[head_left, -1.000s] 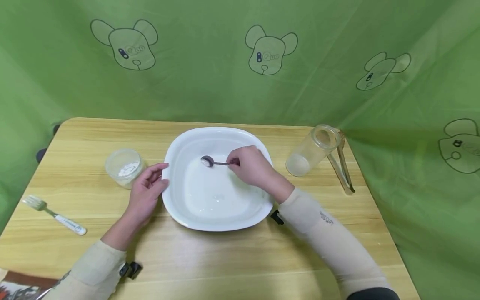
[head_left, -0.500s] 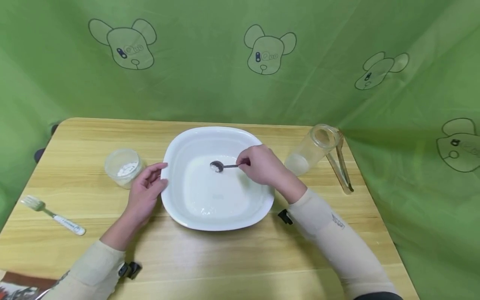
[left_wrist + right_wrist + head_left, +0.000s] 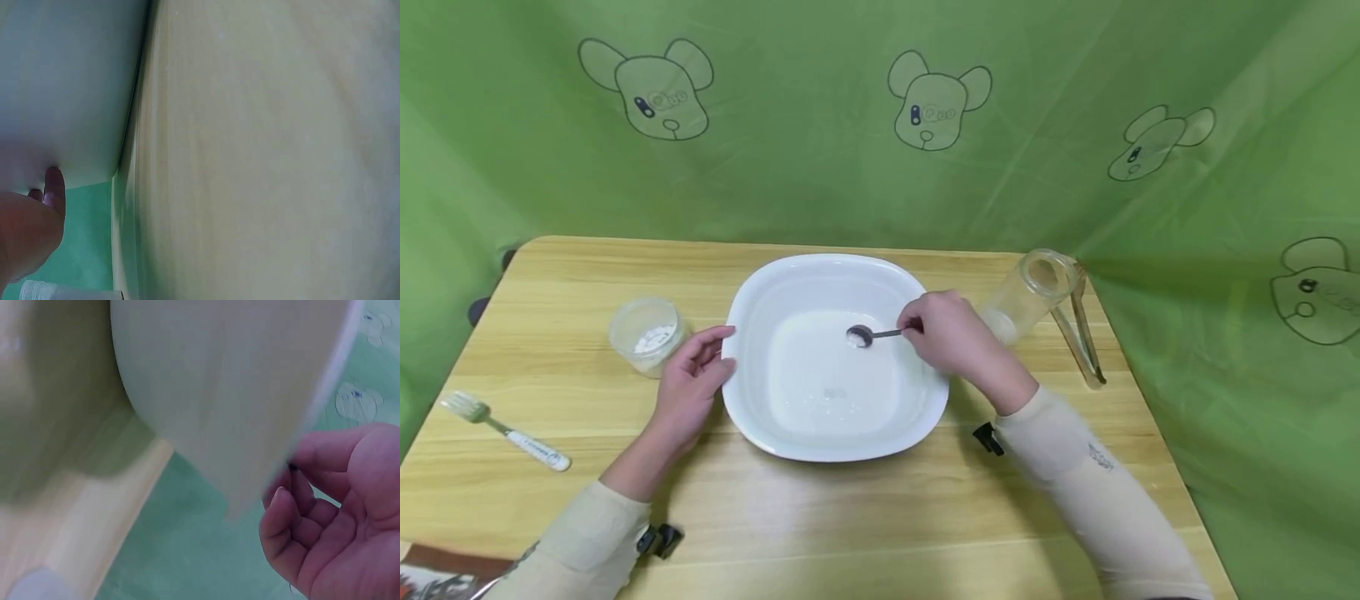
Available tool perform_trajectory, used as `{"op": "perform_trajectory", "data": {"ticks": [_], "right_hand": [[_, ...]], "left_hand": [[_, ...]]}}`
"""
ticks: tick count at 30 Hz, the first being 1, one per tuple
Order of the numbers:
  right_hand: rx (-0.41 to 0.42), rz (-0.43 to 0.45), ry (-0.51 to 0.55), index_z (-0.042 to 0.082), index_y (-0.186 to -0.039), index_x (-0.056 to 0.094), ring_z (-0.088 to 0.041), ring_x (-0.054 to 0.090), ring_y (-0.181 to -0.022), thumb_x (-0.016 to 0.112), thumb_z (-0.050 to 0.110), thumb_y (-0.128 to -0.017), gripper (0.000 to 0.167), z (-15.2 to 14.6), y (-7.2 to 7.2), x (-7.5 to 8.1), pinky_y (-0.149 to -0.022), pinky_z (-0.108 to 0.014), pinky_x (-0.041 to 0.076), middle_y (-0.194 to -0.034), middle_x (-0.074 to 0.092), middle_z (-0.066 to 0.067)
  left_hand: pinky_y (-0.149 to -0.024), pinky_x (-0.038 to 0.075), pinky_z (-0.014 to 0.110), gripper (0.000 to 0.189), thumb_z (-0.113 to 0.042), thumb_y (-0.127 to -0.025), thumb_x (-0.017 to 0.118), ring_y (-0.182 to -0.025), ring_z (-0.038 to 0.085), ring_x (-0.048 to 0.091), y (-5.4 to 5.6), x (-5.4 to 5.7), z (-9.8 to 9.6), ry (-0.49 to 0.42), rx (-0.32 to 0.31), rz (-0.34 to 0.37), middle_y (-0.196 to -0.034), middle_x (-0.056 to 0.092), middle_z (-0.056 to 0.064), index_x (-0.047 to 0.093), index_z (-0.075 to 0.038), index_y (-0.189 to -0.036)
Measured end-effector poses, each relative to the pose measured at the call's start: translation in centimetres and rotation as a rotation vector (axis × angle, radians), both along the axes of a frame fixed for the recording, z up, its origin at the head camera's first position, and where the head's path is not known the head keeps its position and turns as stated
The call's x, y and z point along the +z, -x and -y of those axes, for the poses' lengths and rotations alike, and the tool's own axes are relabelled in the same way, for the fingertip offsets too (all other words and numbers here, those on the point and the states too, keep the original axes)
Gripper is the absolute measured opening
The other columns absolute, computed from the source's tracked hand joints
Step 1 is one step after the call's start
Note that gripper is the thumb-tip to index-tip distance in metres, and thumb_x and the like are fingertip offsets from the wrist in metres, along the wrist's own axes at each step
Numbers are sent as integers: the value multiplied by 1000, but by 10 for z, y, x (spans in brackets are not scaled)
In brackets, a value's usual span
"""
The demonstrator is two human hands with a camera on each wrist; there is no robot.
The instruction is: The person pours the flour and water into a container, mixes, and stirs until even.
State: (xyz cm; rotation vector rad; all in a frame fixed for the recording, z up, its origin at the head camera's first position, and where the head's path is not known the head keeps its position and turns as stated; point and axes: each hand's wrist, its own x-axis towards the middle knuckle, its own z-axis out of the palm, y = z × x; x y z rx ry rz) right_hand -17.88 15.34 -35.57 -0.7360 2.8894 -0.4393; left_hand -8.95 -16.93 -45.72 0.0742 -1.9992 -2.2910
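My left hand [image 3: 691,379] holds the left rim of the white basin [image 3: 837,450], thumb and index fingertips right at the edge. In the left wrist view, fingers [image 3: 55,187] touch the basin's outer wall [image 3: 62,87]. Over the right half of the basin, my right hand [image 3: 951,337] pinches the handle of a small metal spoon [image 3: 860,336]. White powder lies in the spoon's bowl. From below, the right wrist view shows the right hand [image 3: 337,512] beyond the basin's rim, its fingers curled; the spoon is hidden there. Glints show on the basin floor.
A clear tub [image 3: 647,337] with white powder stands beside my left hand. Left of it lies a fork [image 3: 512,433] with a white handle. At right are a clear glass jar [image 3: 1033,292], partly hidden by my right hand, and metal tongs [image 3: 1078,346]. Green cloth [image 3: 820,167] hangs behind.
My right hand and the spoon have moved rightward across the basin, and the hand now overlaps the glass jar's base in view. The left hand and basin have stayed in place.
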Motion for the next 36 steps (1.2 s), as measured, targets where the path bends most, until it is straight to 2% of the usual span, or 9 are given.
{"op": "perform_trajectory", "data": {"ticks": [4, 9, 13, 16, 18, 24, 31, 33, 36], "right_hand": [[53, 41, 60, 11, -92, 78, -15, 60, -76, 69, 7, -91, 10, 14, -2, -12, -69, -31, 53, -83, 68, 2], [209, 142, 139, 12, -92, 79, -10, 59, -77, 71, 6, -91, 10, 27, -10, -22, -71, -27, 51, -83, 68, 8], [348, 197, 156, 13, -90, 78, -7, 57, -74, 73, 5, -90, 9, 29, -16, -22, -70, -26, 51, -81, 66, 11], [399, 224, 142, 13, -88, 78, -7, 56, -70, 73, 4, -89, 10, 29, -18, -19, -66, -25, 51, -75, 63, 11], [377, 220, 123, 13, -87, 78, -8, 55, -68, 73, 3, -88, 11, 28, -18, -16, -65, -26, 51, -73, 63, 11], [200, 171, 98, 12, -86, 77, -12, 57, -73, 69, 3, -90, 12, 24, -15, -11, -66, -27, 51, -77, 66, 10], [293, 270, 44, 19, -79, 75, -10, 55, -69, 73, 3, -88, 18, 12, -15, -1, -66, -29, 51, -71, 62, 12], [239, 275, 0, 20, -77, 74, -12, 55, -68, 72, 3, -87, 20, 7, -15, 5, -66, -29, 51, -70, 62, 11], [102, 210, -48, 18, -77, 74, -16, 56, -71, 69, 3, -88, 19, 3, -13, 11, -66, -31, 50, -73, 64, 8]], "left_hand": [[-96, 51, 25, 43, 12, -91, 54, -113, 18, 59, 0, 0, 0, 8, 0, 2, -130, 57, 22, 52, 9, -133], [-98, 50, 25, 43, 12, -91, 54, -114, 18, 59, 0, 0, 0, 11, 3, 1, -130, 57, 23, 52, 9, -133], [-99, 49, 25, 43, 12, -90, 53, -115, 18, 59, 0, 0, 0, 4, 8, -4, -131, 57, 23, 53, 9, -133], [-98, 50, 25, 43, 12, -90, 54, -114, 18, 59, 0, 0, 0, 1, 8, -4, -130, 57, 24, 53, 9, -133], [-97, 51, 26, 43, 12, -90, 54, -114, 18, 59, 0, 0, 1, 2, 5, -3, -131, 57, 24, 53, 9, -133], [-97, 50, 25, 43, 12, -91, 54, -114, 18, 59, 0, -1, 1, 5, 4, 3, -132, 56, 24, 52, 9, -133], [-97, 51, 25, 42, 11, -91, 54, -114, 18, 59, 1, 0, 2, 15, 1, 11, -133, 55, 25, 52, 8, -134], [-97, 50, 25, 42, 11, -91, 54, -114, 18, 59, 0, 0, 2, 15, -1, 12, -133, 55, 25, 52, 8, -134], [-97, 50, 25, 42, 11, -91, 54, -114, 18, 59, 1, 0, 2, 11, 1, 10, -133, 55, 26, 52, 9, -133]]}}
